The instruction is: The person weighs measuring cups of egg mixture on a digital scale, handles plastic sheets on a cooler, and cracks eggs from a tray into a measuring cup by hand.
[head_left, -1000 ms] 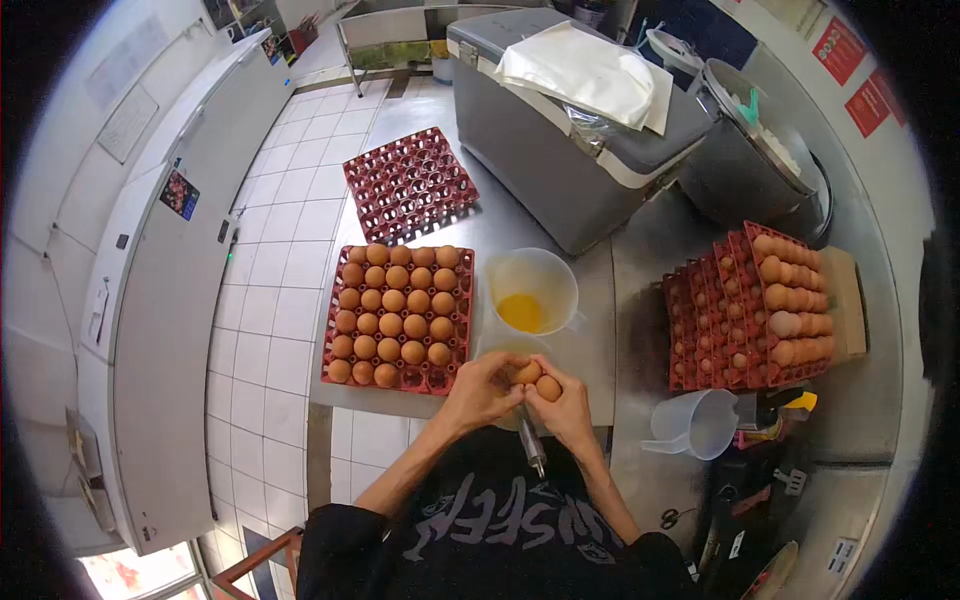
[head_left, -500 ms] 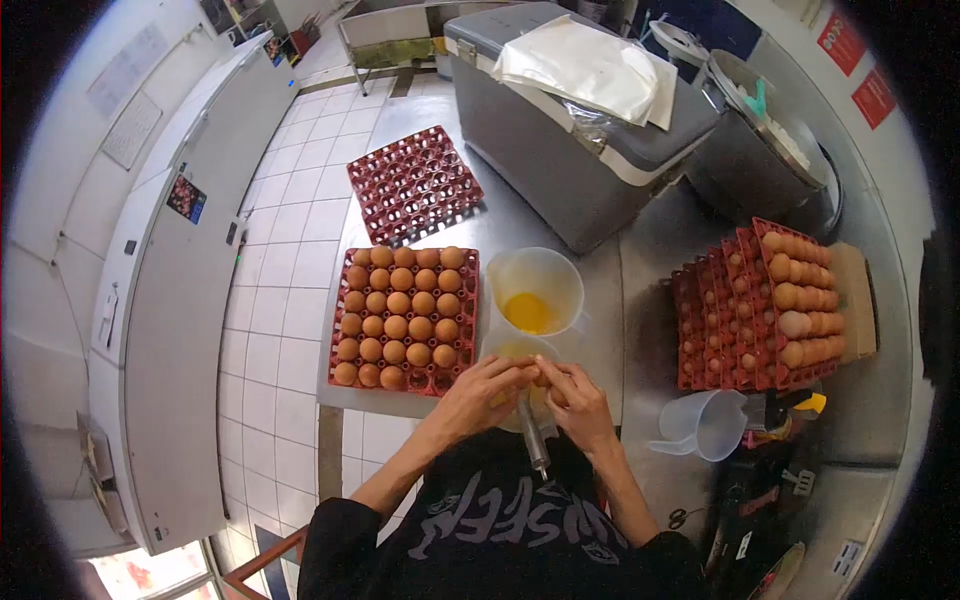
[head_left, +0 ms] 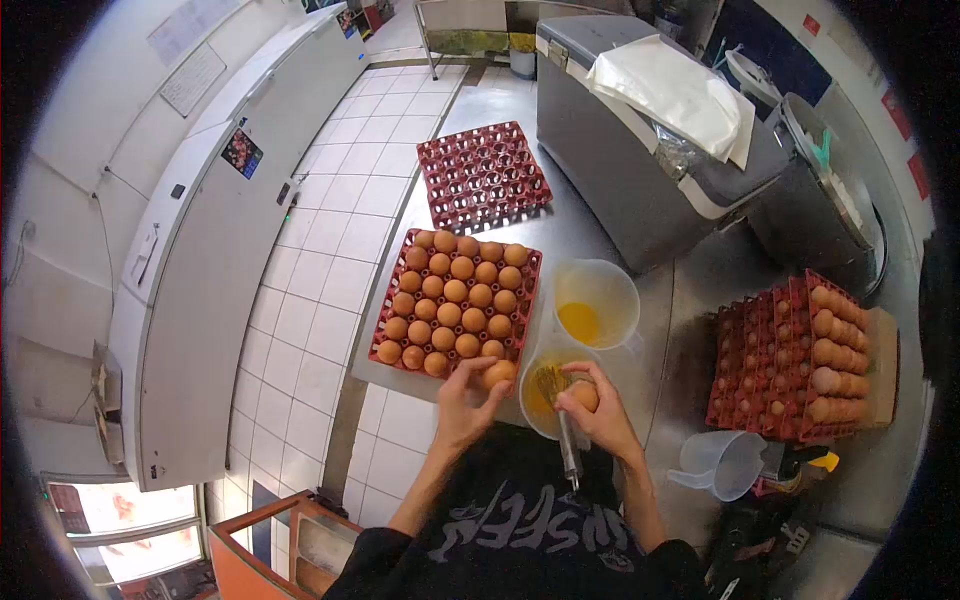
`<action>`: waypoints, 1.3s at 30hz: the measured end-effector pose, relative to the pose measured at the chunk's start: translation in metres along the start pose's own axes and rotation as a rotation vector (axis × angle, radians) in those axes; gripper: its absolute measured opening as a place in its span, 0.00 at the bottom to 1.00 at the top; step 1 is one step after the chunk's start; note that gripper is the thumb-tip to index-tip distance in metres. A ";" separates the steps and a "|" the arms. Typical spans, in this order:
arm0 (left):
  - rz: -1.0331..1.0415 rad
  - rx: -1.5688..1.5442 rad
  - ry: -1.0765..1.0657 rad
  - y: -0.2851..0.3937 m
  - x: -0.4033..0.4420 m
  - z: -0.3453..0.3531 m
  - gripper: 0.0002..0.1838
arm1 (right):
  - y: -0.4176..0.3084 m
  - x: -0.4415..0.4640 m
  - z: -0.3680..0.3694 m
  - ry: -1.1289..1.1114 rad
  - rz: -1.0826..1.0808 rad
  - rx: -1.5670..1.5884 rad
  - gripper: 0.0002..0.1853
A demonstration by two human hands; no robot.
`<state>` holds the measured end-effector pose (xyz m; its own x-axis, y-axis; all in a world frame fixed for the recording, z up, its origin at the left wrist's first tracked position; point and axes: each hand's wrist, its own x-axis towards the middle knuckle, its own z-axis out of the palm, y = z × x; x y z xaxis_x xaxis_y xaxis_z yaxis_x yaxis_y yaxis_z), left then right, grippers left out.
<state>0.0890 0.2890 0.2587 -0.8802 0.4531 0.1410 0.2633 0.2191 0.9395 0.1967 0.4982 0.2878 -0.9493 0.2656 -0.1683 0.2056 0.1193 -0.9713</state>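
My left hand [head_left: 466,408] has its fingers closed round an egg [head_left: 499,374] at the near right corner of the red egg tray [head_left: 376,338], which is full of brown eggs. In my right hand [head_left: 604,418] is another egg [head_left: 581,396], above the right side of a clear jug [head_left: 535,418]. That jug holds yellow liquid and a whisk [head_left: 569,450], whose metal handle leans out towards my body. Just beyond it stands a second clear jug [head_left: 612,288] with yellow egg at its bottom.
An empty red tray [head_left: 484,176] lies behind the full one. A grey cooler box [head_left: 630,170] stands at the back. To the right are stacked egg trays [head_left: 770,365], a third jug [head_left: 722,466] and a large pot [head_left: 800,220]. White freezers [head_left: 215,300] line the left.
My hands, together over the near jug before, are now apart. The left has moved to the tray's corner and holds an egg there. The view has turned, so the scene sits further right.
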 end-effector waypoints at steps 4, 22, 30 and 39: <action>0.237 0.773 0.046 -0.034 0.002 -0.007 0.25 | 0.012 -0.002 -0.003 0.074 0.076 0.169 0.14; 0.256 0.749 -0.233 -0.038 0.069 0.006 0.19 | 0.011 -0.008 0.003 0.097 0.224 0.533 0.20; 0.064 -0.471 0.042 0.027 0.038 0.029 0.20 | 0.010 0.001 0.007 0.042 0.203 0.752 0.19; 0.166 -0.269 0.077 0.039 0.014 0.067 0.24 | 0.015 -0.005 0.022 0.126 0.077 0.987 0.18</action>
<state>0.1137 0.3618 0.2761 -0.8643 0.3942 0.3124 0.3006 -0.0933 0.9492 0.1994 0.4779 0.2707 -0.8976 0.3459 -0.2732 -0.0787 -0.7356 -0.6729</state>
